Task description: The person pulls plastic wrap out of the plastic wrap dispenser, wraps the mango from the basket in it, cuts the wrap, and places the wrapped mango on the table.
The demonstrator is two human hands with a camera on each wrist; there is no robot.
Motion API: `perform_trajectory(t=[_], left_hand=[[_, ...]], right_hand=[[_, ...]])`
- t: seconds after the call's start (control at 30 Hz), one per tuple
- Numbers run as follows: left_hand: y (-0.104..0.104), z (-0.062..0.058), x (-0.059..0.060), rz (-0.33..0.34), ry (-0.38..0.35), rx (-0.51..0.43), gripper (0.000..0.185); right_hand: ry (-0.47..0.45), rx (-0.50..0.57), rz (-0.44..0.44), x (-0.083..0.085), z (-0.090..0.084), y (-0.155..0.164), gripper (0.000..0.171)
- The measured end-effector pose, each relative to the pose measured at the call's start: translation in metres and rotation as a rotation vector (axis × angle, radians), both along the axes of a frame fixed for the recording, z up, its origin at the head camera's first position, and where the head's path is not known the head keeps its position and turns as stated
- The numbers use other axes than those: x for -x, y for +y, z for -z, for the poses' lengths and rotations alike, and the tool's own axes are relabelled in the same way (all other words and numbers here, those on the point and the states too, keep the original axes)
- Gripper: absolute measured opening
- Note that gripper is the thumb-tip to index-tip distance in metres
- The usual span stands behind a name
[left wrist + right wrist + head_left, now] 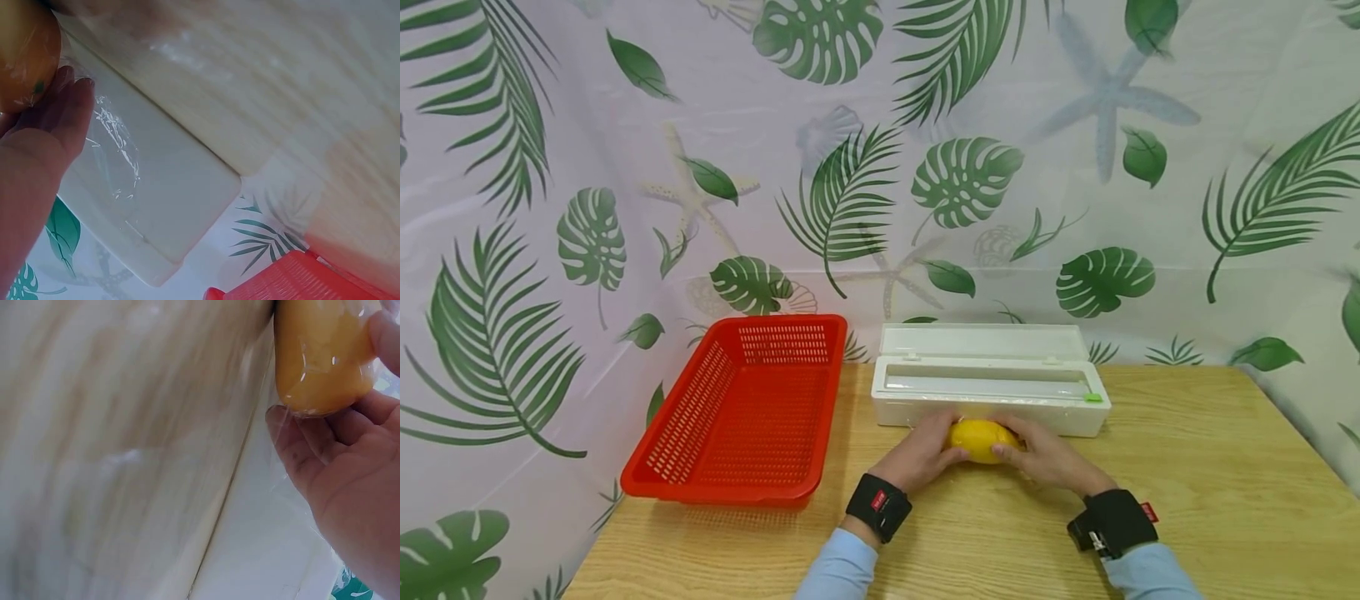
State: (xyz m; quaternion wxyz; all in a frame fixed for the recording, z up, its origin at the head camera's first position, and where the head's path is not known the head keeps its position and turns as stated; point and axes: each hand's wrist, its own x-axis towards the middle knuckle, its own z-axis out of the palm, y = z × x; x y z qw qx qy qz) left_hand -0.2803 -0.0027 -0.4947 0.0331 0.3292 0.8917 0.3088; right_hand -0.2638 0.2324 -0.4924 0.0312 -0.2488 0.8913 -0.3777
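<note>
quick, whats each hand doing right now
Left hand: fingers curled on the yellow fruit, holding it through clear film.
Right hand: gripping the same fruit from the other side.

Yellow fruit point(979, 438), oval, partly covered in clear film point(115, 147), is lying on its side on the bench, just before the white dispenser point(989, 392).

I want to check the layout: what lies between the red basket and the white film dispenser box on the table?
Nothing: in the head view only a narrow strip of bare wooden table separates the red basket from the white dispenser box.
</note>
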Motion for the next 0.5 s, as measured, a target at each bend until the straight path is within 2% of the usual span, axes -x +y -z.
perform_trajectory(t=[0.2, 0.5], left_hand=[[0.0020, -0.0024, -0.0005, -0.022, -0.035, 0.035, 0.038], [0.0029, -0.0052, -0.0025, -0.045, -0.067, 0.050, 0.034]], right_hand=[[-0.054, 0.014, -0.001, 0.0005, -0.0002, 0.0007, 0.046], [-0.137, 0.121, 0.015, 0.0000, -0.0008, 0.0015, 0.042]])
